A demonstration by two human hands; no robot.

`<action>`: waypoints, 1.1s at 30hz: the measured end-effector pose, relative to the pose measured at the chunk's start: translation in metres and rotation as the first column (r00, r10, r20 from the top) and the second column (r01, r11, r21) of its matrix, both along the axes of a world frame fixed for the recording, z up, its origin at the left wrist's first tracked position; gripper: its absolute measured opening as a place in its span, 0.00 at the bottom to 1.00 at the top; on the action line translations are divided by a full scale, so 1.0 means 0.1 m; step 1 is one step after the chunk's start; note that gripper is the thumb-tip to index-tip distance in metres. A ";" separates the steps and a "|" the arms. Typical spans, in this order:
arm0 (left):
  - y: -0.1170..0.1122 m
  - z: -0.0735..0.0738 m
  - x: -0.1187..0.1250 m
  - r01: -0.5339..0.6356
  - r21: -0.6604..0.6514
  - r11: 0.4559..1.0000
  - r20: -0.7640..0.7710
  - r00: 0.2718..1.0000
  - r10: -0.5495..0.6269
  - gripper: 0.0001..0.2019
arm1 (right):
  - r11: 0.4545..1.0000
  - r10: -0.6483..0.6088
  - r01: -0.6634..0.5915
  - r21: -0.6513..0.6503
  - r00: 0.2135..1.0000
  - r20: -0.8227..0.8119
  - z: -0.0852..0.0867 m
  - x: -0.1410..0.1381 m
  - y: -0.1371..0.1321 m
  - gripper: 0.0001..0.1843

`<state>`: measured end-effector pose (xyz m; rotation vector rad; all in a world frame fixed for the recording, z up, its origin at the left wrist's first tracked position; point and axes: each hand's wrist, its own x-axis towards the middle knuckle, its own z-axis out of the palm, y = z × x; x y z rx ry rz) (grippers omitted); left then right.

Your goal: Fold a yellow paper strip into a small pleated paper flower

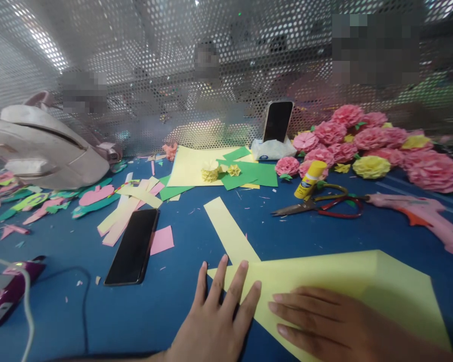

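A large folded sheet of pale yellow paper (347, 281) lies on the blue table (181, 296) in front of me. My left hand (219, 317) lies flat with its fingers spread, the fingertips resting on the sheet's left corner. My right hand (332, 327) lies flat on the sheet's lower part, fingers stretched out to the left. Neither hand holds anything. A long yellow paper strip (230, 231) runs up and left from under the sheet.
A black phone (134, 246) lies left of centre near pink and yellow strips (124, 213). Scissors (317, 203), a glue stick (309, 179) and a pink glue gun (423, 216) lie at right. Paper flowers (366, 141) pile at back right. A second phone (277, 120) leans upright. A bag (41, 151) sits left.
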<state>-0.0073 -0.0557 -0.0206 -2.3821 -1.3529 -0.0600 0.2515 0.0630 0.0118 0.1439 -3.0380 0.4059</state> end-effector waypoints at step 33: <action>0.13 0.23 -0.76 0.165 0.093 0.982 0.297 0.937 -0.186 0.18 | 0.999 0.019 -0.019 0.030 1.000 -0.002 0.05 -0.09 0.08 0.28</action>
